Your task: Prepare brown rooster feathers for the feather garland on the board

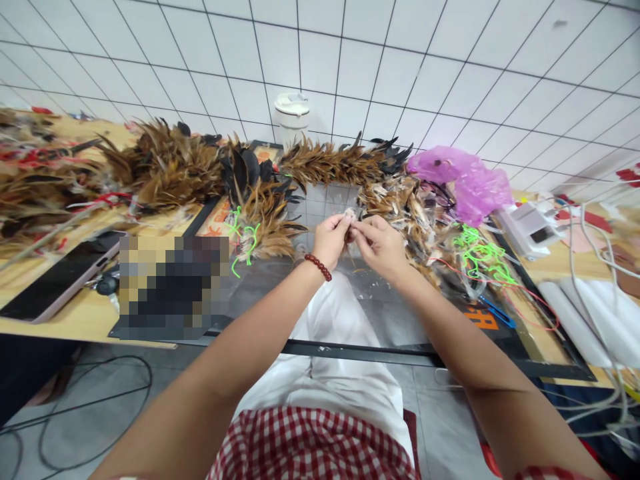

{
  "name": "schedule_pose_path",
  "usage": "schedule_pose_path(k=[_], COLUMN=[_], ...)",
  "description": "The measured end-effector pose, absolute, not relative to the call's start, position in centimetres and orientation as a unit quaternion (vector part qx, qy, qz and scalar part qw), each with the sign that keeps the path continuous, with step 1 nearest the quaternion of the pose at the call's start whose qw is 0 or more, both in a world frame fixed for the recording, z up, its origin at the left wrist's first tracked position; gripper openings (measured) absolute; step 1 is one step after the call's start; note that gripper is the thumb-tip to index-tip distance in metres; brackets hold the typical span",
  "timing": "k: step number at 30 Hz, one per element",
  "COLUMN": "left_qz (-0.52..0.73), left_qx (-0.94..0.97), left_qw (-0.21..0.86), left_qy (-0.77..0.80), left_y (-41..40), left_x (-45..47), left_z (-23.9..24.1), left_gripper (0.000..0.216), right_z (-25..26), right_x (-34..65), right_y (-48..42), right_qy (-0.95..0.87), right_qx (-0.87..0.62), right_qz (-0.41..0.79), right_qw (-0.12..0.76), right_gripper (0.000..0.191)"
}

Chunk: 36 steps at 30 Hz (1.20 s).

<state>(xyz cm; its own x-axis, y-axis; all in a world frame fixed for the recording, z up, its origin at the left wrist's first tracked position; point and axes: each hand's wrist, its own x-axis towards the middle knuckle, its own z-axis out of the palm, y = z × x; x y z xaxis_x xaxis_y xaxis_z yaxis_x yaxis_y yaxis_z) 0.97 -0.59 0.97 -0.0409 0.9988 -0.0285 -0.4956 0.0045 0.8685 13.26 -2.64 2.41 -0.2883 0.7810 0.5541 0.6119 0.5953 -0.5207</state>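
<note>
My left hand [330,239] and my right hand [379,245] meet over a glass table top [350,320], fingertips pinched together on a small tuft of pale feathers [349,215]. A red bead bracelet [319,267] circles my left wrist. Brown and black feathers [330,163] lie in heaps just beyond my hands, with a bundled bunch [263,223] to the left tied with green string. A loose feather pile [400,203] sits right of my hands.
A phone [60,277] lies at the left on the wooden table. A pink plastic bag [465,180], green cords [480,257], a white device [527,230] and cables are at the right. A white lidded cup [292,117] stands by the tiled wall.
</note>
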Motion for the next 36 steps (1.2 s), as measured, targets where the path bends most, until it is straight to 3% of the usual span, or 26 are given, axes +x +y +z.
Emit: schedule_pose_path(k=[4,8,12,15,19,29,36], left_qz=[0.609,0.600,0.572,0.554,0.572,0.577,0.505], left_qx=[0.364,0.382,0.416,0.422,0.389,0.426,0.442], left_qw=[0.585,0.582,0.593,0.613,0.618,0.579,0.667], left_qy=[0.392,0.394,0.384,0.372,0.373,0.388,0.322], left_y=[-0.8,-1.1,-1.4,-1.4,-1.1,-1.3,-1.3], left_x=[0.9,0.9,1.0,1.0,0.7,1.0,0.3], left_z=[1.4,1.7,1.8,1.8,1.9,1.9,1.8], left_gripper=[0.032,0.026,0.021,0.018,0.019,0.030,0.030], right_z=[2.4,2.6,3.0,3.5,4.1,3.0,2.8], right_x=[13.4,13.2,13.1,13.5,14.6,13.3,13.7], right_y=[-2.0,-1.2,-1.0,-0.9,-0.6,-1.3,-0.9], right_qy=[-0.729,-0.599,-0.493,-0.462,-0.456,-0.588,-0.582], right_qx=[-0.450,-0.456,-0.411,-0.374,-0.336,-0.403,-0.396], right_qz=[0.180,0.365,0.524,0.579,0.583,0.435,0.436], right_qw=[0.484,0.547,0.560,0.558,0.583,0.550,0.561], right_gripper=[0.020,0.032,0.034,0.031,0.035,0.028,0.024])
